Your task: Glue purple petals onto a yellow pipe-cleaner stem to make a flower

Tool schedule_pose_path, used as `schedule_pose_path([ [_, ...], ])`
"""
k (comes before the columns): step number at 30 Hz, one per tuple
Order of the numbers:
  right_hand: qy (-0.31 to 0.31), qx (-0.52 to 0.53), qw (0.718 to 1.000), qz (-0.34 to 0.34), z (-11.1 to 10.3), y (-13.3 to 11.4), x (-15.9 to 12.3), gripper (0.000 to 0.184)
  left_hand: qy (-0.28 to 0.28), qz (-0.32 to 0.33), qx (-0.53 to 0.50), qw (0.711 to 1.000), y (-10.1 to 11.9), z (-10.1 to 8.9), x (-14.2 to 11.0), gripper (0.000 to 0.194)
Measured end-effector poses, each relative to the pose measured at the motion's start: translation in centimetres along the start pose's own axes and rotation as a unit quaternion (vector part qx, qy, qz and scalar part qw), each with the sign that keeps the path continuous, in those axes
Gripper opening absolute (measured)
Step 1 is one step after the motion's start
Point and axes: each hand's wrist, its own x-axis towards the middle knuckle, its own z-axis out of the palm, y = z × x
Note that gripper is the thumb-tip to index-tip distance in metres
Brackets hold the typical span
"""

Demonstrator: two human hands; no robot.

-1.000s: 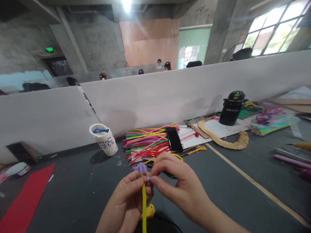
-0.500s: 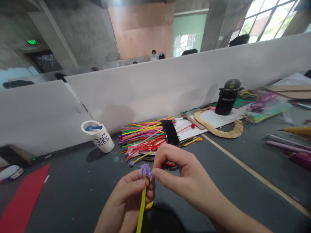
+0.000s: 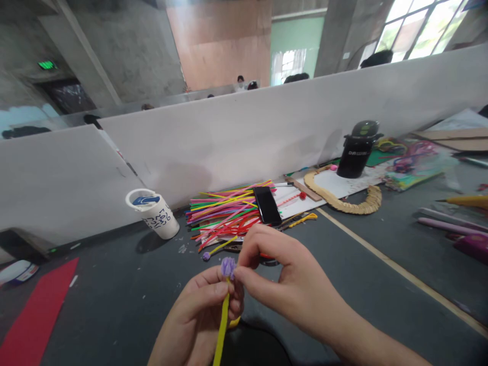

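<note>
A: What's nearest, at the bottom centre?
B: The left hand (image 3: 202,307), its grip clamped on a yellow stem (image 3: 221,330), just under the purple tuft (image 3: 228,267) at the stem's top.
A: And the right hand (image 3: 285,272)?
B: Just right of centre, thumb and forefinger tips close together at the tuft's right edge. I can't tell whether that grip pinches it.
A: Beyond them?
B: A smaller purple ball (image 3: 206,256) on a yellow stalk lies on the dark table (image 3: 343,305), near the coloured sticks (image 3: 224,208) at mid-frame. A black phone (image 3: 268,206) rests at their right end; a white cup (image 3: 165,218) stands to their left.
A: Farther off?
B: A black bottle (image 3: 354,158), right of centre, before a white partition (image 3: 236,137). Heads show above its top edge.
</note>
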Motion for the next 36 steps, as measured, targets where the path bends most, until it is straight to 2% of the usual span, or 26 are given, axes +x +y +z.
schedule_pose_path([
  [8, 0.013, -0.08, 0.995, -0.051, 0.4, 0.1, -0.5, 0.016, 0.027, 0.018, 0.027, 0.999, 0.0, 0.4, -0.2, 0.007],
  [14, 0.015, -0.106, 0.992, -0.066, 0.4, 0.1, -0.6, 0.014, 0.008, 0.01, 0.03, 0.999, 0.0, 0.1, -0.1, 0.005],
  [17, 0.003, -0.054, 0.997, -0.051, 0.1, -0.1, -0.4, 0.015, 0.003, 0.005, 0.01, 1.0, 0.2, 0.1, -0.2, 0.009],
  [21, 0.014, 0.019, 1.0, -0.009, -0.2, -0.4, -0.3, 0.01, -0.037, 0.012, -0.008, 0.999, 0.3, 0.0, -0.1, 0.01],
  [24, 0.009, 0.017, 0.999, 0.029, 0.2, -0.3, -0.4, 0.03, -0.044, 0.017, 0.0, 0.999, 0.2, -0.3, 0.1, 0.014],
  [26, -0.016, 0.04, 0.998, 0.052, 0.7, -0.2, -0.6, 0.034, -0.051, 0.023, 0.005, 0.998, 0.1, -0.5, 0.2, 0.016],
  [30, -0.053, 0.122, 0.987, 0.089, 1.1, -0.2, -0.6, 0.026, -0.052, 0.009, 0.026, 0.998, -0.1, -1.0, 0.3, 0.02],
  [36, -0.031, 0.13, 0.987, 0.085, 1.5, -0.3, -0.5, 0.023, -0.024, 0.007, 0.056, 0.998, -0.2, -1.3, 0.4, 0.028],
])
